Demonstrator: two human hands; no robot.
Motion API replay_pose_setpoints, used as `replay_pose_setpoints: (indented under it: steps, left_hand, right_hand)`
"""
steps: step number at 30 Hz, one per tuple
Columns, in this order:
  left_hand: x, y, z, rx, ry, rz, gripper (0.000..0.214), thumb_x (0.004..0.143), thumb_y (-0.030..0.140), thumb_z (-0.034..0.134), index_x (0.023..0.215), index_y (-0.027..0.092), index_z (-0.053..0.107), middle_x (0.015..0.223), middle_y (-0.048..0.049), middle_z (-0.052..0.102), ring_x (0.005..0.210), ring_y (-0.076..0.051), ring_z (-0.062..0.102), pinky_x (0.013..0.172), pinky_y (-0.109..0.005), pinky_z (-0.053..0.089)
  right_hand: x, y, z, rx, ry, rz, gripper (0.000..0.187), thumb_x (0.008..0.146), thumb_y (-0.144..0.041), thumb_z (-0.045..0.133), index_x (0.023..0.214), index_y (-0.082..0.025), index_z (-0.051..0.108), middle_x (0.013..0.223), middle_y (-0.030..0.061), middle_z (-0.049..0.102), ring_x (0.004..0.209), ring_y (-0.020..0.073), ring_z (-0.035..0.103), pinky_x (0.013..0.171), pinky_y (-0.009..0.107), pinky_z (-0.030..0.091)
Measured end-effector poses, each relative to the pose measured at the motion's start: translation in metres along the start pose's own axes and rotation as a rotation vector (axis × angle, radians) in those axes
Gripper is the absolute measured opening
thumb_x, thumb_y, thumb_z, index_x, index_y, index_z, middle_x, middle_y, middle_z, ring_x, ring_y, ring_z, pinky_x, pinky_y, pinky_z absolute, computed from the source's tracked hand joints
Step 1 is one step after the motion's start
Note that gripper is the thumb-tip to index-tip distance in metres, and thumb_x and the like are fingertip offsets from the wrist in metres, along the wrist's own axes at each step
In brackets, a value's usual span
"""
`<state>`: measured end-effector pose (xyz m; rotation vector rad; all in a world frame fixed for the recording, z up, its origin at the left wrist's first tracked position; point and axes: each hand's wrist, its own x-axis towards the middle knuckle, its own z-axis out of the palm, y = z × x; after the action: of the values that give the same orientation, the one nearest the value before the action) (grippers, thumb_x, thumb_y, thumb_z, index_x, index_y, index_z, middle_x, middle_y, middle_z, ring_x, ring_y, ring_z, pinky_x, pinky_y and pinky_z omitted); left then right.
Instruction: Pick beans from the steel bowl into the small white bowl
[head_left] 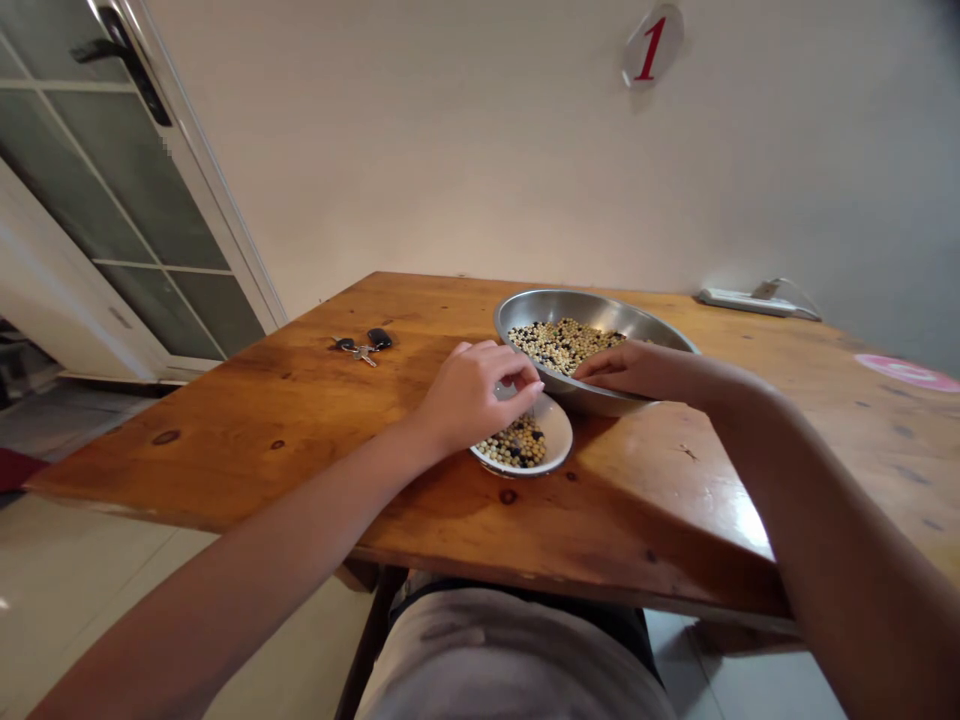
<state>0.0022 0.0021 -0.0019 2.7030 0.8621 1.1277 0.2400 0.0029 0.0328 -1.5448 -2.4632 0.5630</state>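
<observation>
A wooden counter (262, 410) carries a steel bowl (645, 318), the right hand (626, 365) inside it, grip hidden. The left hand (476, 385), loosely curled, is over a white bowl (557, 432); any pinch is unclear. A pink sticker (892, 368) is unreadable; the wall sign (651, 47) reads "1" in red. Beans (555, 342) lie in both bowls.

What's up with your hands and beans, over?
Left hand over white bowl. Right hand in metal bowl. Beans in both bowls. Keys off left, not blocking.
</observation>
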Motion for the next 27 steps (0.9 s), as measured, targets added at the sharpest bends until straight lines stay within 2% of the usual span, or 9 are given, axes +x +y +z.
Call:
replay_pose_setpoints:
  steps: [6, 13, 18, 23, 27]
  left_hand:
    - [0.000, 0.001, 0.000, 0.011, -0.002, -0.004, 0.013, 0.084, 0.028, 0.056, 0.077, 0.019, 0.062, 0.079, 0.0018, 0.067, 0.078, -0.014, 0.057, 0.076, -0.031, 0.036]
    - [-0.001, 0.001, 0.001, 0.013, 0.004, 0.000, 0.012, 0.083, 0.027, 0.057, 0.077, 0.019, 0.062, 0.078, 0.0021, 0.067, 0.077, -0.014, 0.056, 0.075, -0.031, 0.035]
    - [-0.001, 0.002, 0.000, 0.017, -0.004, -0.003, 0.013, 0.084, 0.028, 0.055, 0.077, 0.019, 0.062, 0.078, 0.0020, 0.066, 0.078, -0.014, 0.056, 0.075, -0.031, 0.036]
    - [-0.001, 0.002, 0.000, 0.029, -0.006, -0.003, 0.012, 0.084, 0.028, 0.056, 0.077, 0.020, 0.061, 0.078, 0.0018, 0.066, 0.077, -0.015, 0.056, 0.076, -0.031, 0.036]
    - [-0.001, 0.001, -0.001, 0.034, -0.011, 0.002, 0.013, 0.084, 0.028, 0.057, 0.076, 0.019, 0.061, 0.076, 0.0011, 0.066, 0.077, -0.015, 0.056, 0.075, -0.031, 0.036]
  right_hand:
    - [-0.006, -0.005, -0.005, 0.163, 0.014, 0.047, 0.030, 0.074, -0.044, 0.056, 0.090, -0.024, 0.071, 0.096, 0.0019, 0.072, 0.087, 0.0195, 0.063, 0.073, 0.030, 0.046]
    - [-0.003, -0.002, -0.003, 0.132, -0.007, 0.003, 0.026, 0.074, -0.037, 0.054, 0.086, -0.021, 0.071, 0.093, 0.0032, 0.072, 0.085, 0.0191, 0.063, 0.076, 0.032, 0.047]
    - [-0.005, -0.004, 0.000, 0.347, 0.179, -0.018, 0.022, 0.068, -0.039, 0.068, 0.083, -0.022, 0.069, 0.084, 0.0022, 0.071, 0.081, 0.0181, 0.065, 0.074, 0.032, 0.050]
    - [-0.007, -0.017, 0.005, 0.564, 0.417, -0.098, 0.023, 0.067, -0.037, 0.074, 0.081, -0.021, 0.066, 0.089, 0.0042, 0.070, 0.087, 0.0194, 0.065, 0.079, 0.036, 0.052]
    - [-0.004, -0.025, 0.013, 0.607, 0.494, -0.183, 0.022, 0.067, -0.034, 0.076, 0.082, -0.021, 0.065, 0.089, 0.0036, 0.069, 0.090, 0.0195, 0.065, 0.085, 0.037, 0.052]
